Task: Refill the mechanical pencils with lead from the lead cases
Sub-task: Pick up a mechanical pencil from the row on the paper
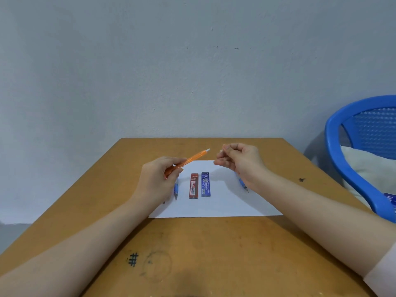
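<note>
On the white paper sheet [225, 206], centre: flat red lead case [193, 186] and flat blue lead case [205, 185], side by side. Over the sheet's far-left part my left hand [158, 179] grips the translucent orange mechanical pencil [190, 159], back end up. My right hand [240, 161] is curled over the far-right part, pinching a small pale piece [221, 150], likely the cap. I'd park that on the bare near strip of the sheet, well short of the brown wooden table [192, 243] edges.

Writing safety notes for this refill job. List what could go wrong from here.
1. The right hand has its fingers pinched together, perhaps on a tiny part; if so, that part could drop and get lost.
2. A blue pencil lies just under that wrist; lowering the hand may knock it off the paper.
3. The left hand grips the orange pencil, so opening the red lead case single-handed might spill lead.
</note>
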Available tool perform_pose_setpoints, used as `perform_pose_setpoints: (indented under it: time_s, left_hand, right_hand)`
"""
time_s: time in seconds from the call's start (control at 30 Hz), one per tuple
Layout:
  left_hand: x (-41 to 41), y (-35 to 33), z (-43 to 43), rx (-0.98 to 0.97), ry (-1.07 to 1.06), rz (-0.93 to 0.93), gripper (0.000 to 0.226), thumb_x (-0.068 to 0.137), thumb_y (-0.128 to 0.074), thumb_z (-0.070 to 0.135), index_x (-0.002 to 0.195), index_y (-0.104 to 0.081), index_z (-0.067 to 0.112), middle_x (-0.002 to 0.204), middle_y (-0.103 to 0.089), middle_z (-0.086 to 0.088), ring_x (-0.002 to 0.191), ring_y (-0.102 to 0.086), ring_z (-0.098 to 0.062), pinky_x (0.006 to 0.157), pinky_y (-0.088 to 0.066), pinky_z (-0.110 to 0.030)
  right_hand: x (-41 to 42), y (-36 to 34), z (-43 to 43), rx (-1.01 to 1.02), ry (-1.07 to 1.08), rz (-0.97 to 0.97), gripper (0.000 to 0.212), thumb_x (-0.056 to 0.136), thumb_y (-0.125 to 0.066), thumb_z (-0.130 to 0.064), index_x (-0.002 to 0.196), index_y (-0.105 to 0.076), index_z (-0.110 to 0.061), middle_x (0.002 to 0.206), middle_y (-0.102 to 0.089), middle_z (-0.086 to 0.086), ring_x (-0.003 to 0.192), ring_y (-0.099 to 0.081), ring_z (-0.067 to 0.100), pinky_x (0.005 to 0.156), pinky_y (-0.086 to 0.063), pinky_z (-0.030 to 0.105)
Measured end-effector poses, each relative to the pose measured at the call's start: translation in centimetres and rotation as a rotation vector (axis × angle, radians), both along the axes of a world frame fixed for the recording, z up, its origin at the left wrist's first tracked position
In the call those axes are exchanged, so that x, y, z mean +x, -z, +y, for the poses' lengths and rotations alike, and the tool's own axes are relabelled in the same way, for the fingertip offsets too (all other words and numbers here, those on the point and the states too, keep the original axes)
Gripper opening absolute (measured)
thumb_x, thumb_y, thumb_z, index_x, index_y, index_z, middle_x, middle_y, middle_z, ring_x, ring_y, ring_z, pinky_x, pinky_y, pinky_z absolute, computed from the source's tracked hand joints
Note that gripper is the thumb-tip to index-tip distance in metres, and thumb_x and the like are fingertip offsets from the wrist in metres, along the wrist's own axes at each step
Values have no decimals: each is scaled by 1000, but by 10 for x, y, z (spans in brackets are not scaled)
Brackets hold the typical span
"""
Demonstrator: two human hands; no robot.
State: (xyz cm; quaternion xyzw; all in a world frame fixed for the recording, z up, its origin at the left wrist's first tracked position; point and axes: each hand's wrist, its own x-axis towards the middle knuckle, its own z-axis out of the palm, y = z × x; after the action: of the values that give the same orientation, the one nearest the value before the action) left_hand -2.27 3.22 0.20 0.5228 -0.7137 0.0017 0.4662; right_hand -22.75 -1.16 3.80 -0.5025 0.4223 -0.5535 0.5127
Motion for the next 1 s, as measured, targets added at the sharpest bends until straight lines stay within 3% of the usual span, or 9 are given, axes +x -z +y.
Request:
perform_pose_setpoints:
  time_s: [0.17, 0.37, 0.5, 0.67, 0.8, 0.9, 1.0]
  left_hand:
    - [1, -1, 0, 45, -21, 31, 30, 87, -65, 9, 116, -67, 16, 107, -68, 4, 86, -53, 2, 71, -41, -4]
    - [-1, -3, 2, 52, -18, 31, 31, 87, -65, 9, 117, -67, 17, 101, -62, 13, 83, -52, 10, 70, -41, -3]
    - [0, -3, 3, 45, 2, 19, 30, 87, -64, 10, 116, -67, 18, 99, -61, 13, 84, -53, 9, 70, -42, -4]
    - [1, -2, 2, 26, 18, -11, 31, 87, -65, 9, 116, -67, 19, 101, -64, 11, 83, -53, 4, 72, -43, -7]
    - [1, -1, -1, 7, 31, -21, 30, 86, -67, 8, 114, -68, 17, 102, -68, 5, 83, -54, 4, 72, -43, -7]
    - [2, -1, -1, 8, 27, -26, 30, 86, -67, 9, 114, -68, 18, 102, -67, 8, 82, -52, 10, 71, -42, -4]
    - [2, -1, -1, -6, 31, -32, 29, 85, -67, 8, 113, -69, 17, 103, -68, 7, 82, -54, 5, 73, -42, -4]
  right_hand:
    - [-14, -2, 0, -139, -44, 606, 14, 88, -65, -9, 74, -68, -13, 65, -64, 5, 52, -53, 7, 58, -46, 21]
    - [-11, 7, 0, -163, -128, 877, 12, 86, -68, -13, 75, -70, -19, 53, -60, -13, 48, -54, -4, 61, -43, 20]
    - [-8, 11, 2, -182, -155, 980, 7, 85, -68, -11, 82, -72, -16, 58, -61, -11, 44, -53, -9, 50, -39, 4]
    - [-6, 13, 2, -167, -214, 984, 14, 85, -68, -7, 77, -69, -18, 58, -61, -10, 45, -54, -6, 54, -42, 9]
    - [-5, 14, 1, -199, -219, 1023, 6, 81, -72, -8, 85, -74, -13, 64, -63, -11, 51, -55, -4, 50, -38, 4]
    - [-6, 15, 1, -210, -218, 1037, 11, 80, -73, -10, 91, -76, -12, 64, -62, -14, 54, -55, -5, 51, -37, 4]
    - [-6, 15, 0, -203, -221, 1045, 17, 79, -74, -11, 96, -75, -13, 63, -61, -15, 49, -53, -10, 49, -36, 3]
